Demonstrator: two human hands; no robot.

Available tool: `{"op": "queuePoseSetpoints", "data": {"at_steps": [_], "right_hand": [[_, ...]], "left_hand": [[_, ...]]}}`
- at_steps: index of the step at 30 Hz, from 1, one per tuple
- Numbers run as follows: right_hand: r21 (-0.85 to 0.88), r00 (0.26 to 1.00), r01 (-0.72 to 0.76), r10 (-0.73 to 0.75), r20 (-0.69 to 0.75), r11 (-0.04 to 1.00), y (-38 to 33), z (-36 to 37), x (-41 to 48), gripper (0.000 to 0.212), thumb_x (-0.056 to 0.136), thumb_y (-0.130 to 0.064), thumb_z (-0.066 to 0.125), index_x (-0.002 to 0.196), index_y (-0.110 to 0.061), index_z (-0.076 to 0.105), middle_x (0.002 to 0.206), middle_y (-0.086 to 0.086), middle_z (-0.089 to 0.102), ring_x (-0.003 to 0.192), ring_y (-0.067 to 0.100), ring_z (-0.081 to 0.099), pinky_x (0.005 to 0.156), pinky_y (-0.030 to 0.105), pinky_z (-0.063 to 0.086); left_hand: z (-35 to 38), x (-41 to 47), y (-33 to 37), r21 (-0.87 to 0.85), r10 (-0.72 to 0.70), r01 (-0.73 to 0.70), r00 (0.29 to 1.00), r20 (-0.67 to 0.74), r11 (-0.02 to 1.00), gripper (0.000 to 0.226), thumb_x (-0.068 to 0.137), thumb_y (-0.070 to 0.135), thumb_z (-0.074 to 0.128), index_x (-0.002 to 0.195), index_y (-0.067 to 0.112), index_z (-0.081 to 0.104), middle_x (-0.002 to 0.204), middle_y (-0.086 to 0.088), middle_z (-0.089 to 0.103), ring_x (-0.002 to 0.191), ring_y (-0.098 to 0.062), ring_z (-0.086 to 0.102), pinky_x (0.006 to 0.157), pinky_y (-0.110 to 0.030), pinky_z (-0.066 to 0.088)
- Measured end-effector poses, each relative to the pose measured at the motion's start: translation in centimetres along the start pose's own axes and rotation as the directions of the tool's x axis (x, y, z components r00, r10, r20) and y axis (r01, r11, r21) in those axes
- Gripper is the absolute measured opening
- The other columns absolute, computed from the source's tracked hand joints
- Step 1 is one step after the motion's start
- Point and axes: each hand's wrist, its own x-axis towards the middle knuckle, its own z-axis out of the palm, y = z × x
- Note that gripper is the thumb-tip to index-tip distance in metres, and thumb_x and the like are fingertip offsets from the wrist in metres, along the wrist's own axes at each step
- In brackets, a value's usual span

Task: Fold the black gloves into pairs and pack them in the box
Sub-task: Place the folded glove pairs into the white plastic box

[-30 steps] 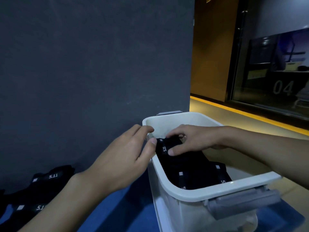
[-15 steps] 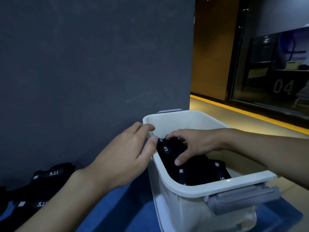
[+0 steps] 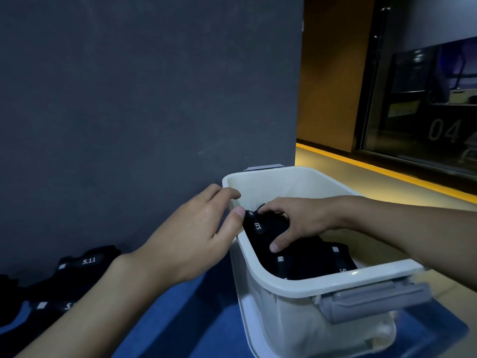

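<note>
At the far left, a heap of loose black fabric gloves with white 5.11 labels (image 3: 64, 277) is seen on the blue-topped table (image 3: 165, 319), against the dark grey wall panel (image 3: 144, 99) and well apart from the box, so the task is judged only partly done. The left hand (image 3: 196, 239) is held at the left wall of the white plastic box (image 3: 322, 284), with its fingers loosely spread and its thumb tip touching the rim just beside the packed fabric; nothing is gripped by it. Inside the box, along that left wall, a folded bundle of black gloves (image 3: 309, 259) is laid. Its far end is clasped from above by the right hand (image 3: 302, 223), with the fingers curled over the edge and the thumb stretched across the cloth. Soft fabric is likely to spring open if it is released before being pressed flat, and the pairing would then be lost. A thin dark loop stands up beside the curled fingers; a finger could be caught in it and the bundle dragged out as the hand is lifted. The box is steadied by a light touch only, so it could be slid or tipped by a hard downward push. The grey plastic latch handle (image 3: 374, 301) juts out at the near end and could be snagged by the right forearm.
</note>
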Motion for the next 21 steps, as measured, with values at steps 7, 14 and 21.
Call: {"op": "queuePoseSetpoints", "data": {"at_steps": [7, 14, 21], "right_hand": [[-0.032, 0.999, 0.030, -0.031, -0.027, 0.999, -0.6, -0.6, -0.5, 0.077, 0.074, -0.043, 0.082, 0.140, -0.027, 0.045, 0.133, -0.008, 0.046, 0.122, 0.013, 0.049, 0.106, 0.033, 0.043], [0.022, 0.985, 0.037, -0.032, -0.169, 0.999, -3.3, -2.5, -2.4, 0.062, 0.080, -0.054, 0.071, 0.133, -0.034, 0.050, 0.136, -0.007, 0.051, 0.122, 0.010, 0.050, 0.099, 0.028, 0.044], [0.100, 0.933, 0.234, -0.195, -0.303, 0.967, -12.4, -2.1, -4.9, 0.032, 0.089, -0.038, 0.067, 0.117, -0.022, 0.065, 0.110, -0.010, 0.066, 0.106, 0.002, 0.061, 0.081, 0.008, 0.047]], "left_hand": [[-0.3, 0.2, -0.3, -0.067, -0.026, 0.028, 0.999, 0.022, 0.997, 0.057, 0.093, 0.062, 0.024, 0.131, 0.030, 0.051, 0.123, 0.021, 0.048, 0.110, 0.002, 0.049, 0.093, -0.020, 0.039], [-4.0, -2.4, -2.6, -0.103, -0.133, 0.127, 0.989, -0.063, 0.987, 0.030, 0.097, 0.046, 0.039, 0.117, 0.035, 0.058, 0.117, 0.022, 0.058, 0.109, 0.005, 0.052, 0.092, -0.019, 0.041], [-8.2, -9.0, -6.2, -0.068, -0.282, 0.275, 0.945, -0.167, 0.959, 0.013, 0.097, 0.032, 0.053, 0.104, 0.037, 0.063, 0.106, 0.029, 0.060, 0.097, 0.018, 0.051, 0.081, -0.006, 0.037]]}}
